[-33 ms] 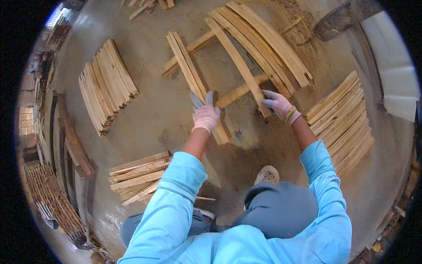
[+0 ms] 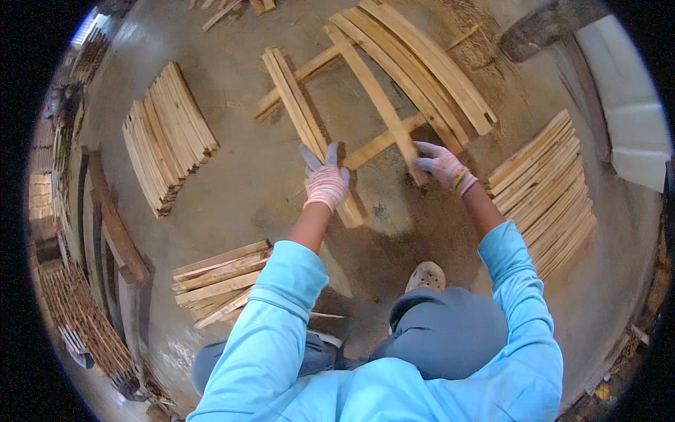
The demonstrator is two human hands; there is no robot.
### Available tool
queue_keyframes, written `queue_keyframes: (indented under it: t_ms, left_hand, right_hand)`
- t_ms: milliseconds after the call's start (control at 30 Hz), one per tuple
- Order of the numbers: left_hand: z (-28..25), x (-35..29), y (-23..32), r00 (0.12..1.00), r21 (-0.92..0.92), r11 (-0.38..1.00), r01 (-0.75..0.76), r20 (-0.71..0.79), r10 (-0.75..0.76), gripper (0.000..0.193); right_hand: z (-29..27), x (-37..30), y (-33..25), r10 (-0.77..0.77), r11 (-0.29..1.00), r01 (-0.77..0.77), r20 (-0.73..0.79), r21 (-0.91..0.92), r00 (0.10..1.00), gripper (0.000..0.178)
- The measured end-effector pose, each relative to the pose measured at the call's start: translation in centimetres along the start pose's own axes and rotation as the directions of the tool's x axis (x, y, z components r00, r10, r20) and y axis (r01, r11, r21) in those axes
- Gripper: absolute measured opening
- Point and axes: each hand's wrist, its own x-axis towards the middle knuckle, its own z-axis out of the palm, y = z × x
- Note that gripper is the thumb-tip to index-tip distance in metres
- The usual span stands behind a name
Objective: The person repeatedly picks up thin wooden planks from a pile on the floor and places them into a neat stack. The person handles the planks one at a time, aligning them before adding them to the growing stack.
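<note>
"Which way is the wood by the right hand pointing?"

"The long, narrow, flat strip of pale tan wood (image 2: 383, 105) is running away from the person, its far end leaning left and its near end stopping at the white-and-pink gloved right hand (image 2: 443, 167). It is lying over a rough brown wooden crossbar (image 2: 369, 152)."

"And the left?"

"Two slim, honey-coloured wooden strips (image 2: 294, 98) are lying side by side, slanting the same way. The striped pink-and-grey gloved left hand (image 2: 327, 184) is resting across them towards their near end, thumb and fingers spreading wide."

"How is the wood looking?"

"Smooth-faced and light, with straight-cut ends; the single strip is appearing slightly bowed, though the lens is bending edges too."

"Is the right hand gripping?"

"Its fingers are curving narrowly at the strip's edge, touching it, but I can't tell whether they are pinching it. Nor can I tell whether the left is pressing."

"Anything hidden?"

"The left hand is covering part of its pair, and the light-blue left sleeve (image 2: 271, 302) is cutting off a low heap of short, split wooden pieces (image 2: 218, 278)."
</note>
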Motion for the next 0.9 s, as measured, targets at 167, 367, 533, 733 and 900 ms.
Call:
queue_keyframes:
  t_ms: [167,367,533,733,900]
  left_hand:
    - [0.6,0.5,-0.1,0.998,-0.088,0.996,-0.008,-0.07,0.002,0.088]
    - [0.7,0.2,0.1,0.994,-0.057,0.998,0.009,-0.106,-0.015,0.104]
    - [0.4,0.3,0.5,0.996,-0.022,0.999,0.04,-0.073,-0.041,0.101]
    - [0.3,0.2,0.5,0.994,0.048,0.999,0.004,-0.112,0.001,0.101]
    - [-0.2,0.1,0.8,0.998,0.053,0.998,0.028,-0.06,-0.025,0.109]
  right_hand:
    - [8.0,-1.6,-1.5,-0.276,0.91,0.287,0.079,-0.3,0.958,0.045]
    - [9.4,-0.8,-3.1,-0.409,0.439,0.283,0.091,-0.853,0.908,0.028]
    - [-1.0,1.7,-2.3,-0.498,-0.027,-0.426,-0.358,-0.904,0.79,0.048]
    - [-3.1,1.1,-0.7,-0.057,0.983,0.032,-0.138,-0.178,0.989,0.061]
    - [-2.0,0.7,0.1,0.047,0.949,-0.038,-0.022,0.313,0.999,0.057]
